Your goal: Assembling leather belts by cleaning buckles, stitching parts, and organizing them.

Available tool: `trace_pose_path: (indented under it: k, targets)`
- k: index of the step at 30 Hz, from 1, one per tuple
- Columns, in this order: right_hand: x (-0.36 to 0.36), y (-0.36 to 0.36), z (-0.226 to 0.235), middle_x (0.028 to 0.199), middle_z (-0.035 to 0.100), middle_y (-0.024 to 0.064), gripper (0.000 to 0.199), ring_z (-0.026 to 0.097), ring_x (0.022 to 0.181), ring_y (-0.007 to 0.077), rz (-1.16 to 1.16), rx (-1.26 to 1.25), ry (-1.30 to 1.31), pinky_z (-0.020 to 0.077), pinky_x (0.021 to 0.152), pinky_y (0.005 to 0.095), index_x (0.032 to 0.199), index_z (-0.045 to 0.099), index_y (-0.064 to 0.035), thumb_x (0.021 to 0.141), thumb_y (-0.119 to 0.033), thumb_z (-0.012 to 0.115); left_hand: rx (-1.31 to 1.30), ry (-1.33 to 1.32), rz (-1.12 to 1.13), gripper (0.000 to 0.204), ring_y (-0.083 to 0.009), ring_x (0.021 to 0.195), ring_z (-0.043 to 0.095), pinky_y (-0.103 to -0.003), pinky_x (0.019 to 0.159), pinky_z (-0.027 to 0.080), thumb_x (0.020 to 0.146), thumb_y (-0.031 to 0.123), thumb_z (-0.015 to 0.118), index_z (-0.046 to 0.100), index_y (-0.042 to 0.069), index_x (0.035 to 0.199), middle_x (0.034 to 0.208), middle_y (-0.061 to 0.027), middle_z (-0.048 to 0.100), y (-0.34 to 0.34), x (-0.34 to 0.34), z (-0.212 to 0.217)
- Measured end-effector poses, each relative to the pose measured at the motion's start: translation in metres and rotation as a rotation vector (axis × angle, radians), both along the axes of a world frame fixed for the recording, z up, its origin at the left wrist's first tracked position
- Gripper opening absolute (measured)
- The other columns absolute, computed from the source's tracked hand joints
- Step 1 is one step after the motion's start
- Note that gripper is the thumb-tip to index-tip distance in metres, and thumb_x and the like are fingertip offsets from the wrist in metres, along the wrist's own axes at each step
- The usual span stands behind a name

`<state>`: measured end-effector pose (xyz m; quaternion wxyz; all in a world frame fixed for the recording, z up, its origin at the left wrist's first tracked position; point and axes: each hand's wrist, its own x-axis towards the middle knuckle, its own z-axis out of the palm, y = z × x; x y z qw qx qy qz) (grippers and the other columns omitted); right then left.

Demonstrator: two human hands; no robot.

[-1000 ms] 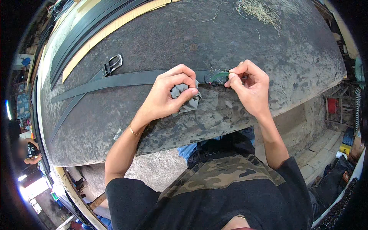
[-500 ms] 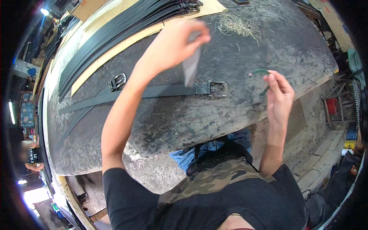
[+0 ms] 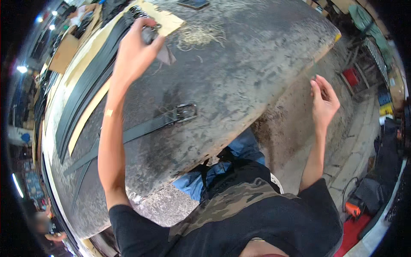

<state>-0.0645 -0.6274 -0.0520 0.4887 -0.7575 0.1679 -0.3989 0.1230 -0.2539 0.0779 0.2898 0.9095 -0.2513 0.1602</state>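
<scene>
My left hand point(image 3: 139, 53) is closed on a grey cloth point(image 3: 166, 55) at the buckle end of a stack of black belts point(image 3: 87, 88). Metal buckles point(image 3: 138, 13) cluster right beside its fingers. Off the table's right edge, my right hand point(image 3: 324, 100) pinches a thin green curved thing, now blurred and mostly hidden by the fingers. A single black belt point(image 3: 147, 127) lies across the table between my arms, its silver frame buckle point(image 3: 187, 112) pointing right. Neither hand touches that belt.
The dark, worn table point(image 3: 239, 77) has a tangle of pale thread offcuts point(image 3: 200, 34) and a phone-like dark slab point(image 3: 193, 3) at its far side. Tan cardboard point(image 3: 171, 19) lies under the belt stack. Another person point(image 3: 47, 225) is at the far left.
My left hand has moved away and left with the cloth, from above the single belt to the stack's buckles. The view has turned; my right hand is now beyond the table edge.
</scene>
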Motion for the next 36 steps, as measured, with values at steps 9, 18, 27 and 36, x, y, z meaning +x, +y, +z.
trace_pose_path:
  k: [9,18,27,36]
  targets:
    - [0.017,-0.021,-0.035,0.098,0.072,0.0089,0.025,0.068,0.083,0.0206,0.194,-0.773,0.121,0.0535,0.073,0.0284,0.1,0.073,-0.0036,0.078,0.006,0.067,0.257,0.115,-0.388,0.044,-0.0391,0.122,0.046,-0.048,0.103,0.039,0.085,0.017,0.066,0.052,0.0,0.123,0.124,-0.0218,0.048,-0.058,-0.14,-0.098]
    - [0.046,-0.078,-0.057,0.091,0.07,0.0131,0.015,0.058,0.063,0.0094,0.367,0.681,-0.022,0.0479,0.058,0.0221,0.102,0.058,-0.0054,0.09,-0.003,0.067,0.312,0.012,-0.1,0.047,-0.0437,0.132,0.041,-0.053,0.108,0.034,0.088,0.017,0.063,0.054,0.001,0.131,0.138,-0.0243,0.046,-0.094,-0.183,-0.131]
    - [0.045,-0.092,-0.063,0.089,0.069,0.0112,0.023,0.045,0.052,0.0042,0.442,0.73,0.068,0.0361,0.048,0.019,0.08,0.049,-0.0137,0.09,-0.004,0.067,0.157,-0.046,-0.261,0.048,-0.0398,0.129,0.047,-0.051,0.107,0.039,0.078,-0.002,0.063,0.058,0.002,0.126,0.134,-0.021,0.052,-0.148,-0.158,-0.143]
    - [-0.008,-0.124,-0.084,0.092,0.065,0.0073,0.008,0.047,0.061,0.0064,0.19,1.035,-0.418,0.0414,0.055,0.0201,0.096,0.059,-0.0016,0.094,-0.007,0.064,0.095,-0.075,-0.25,0.041,-0.0431,0.119,0.053,-0.045,0.104,0.042,0.08,0.01,0.056,0.06,-0.007,0.117,0.121,-0.0296,0.057,-0.334,-0.067,-0.161]
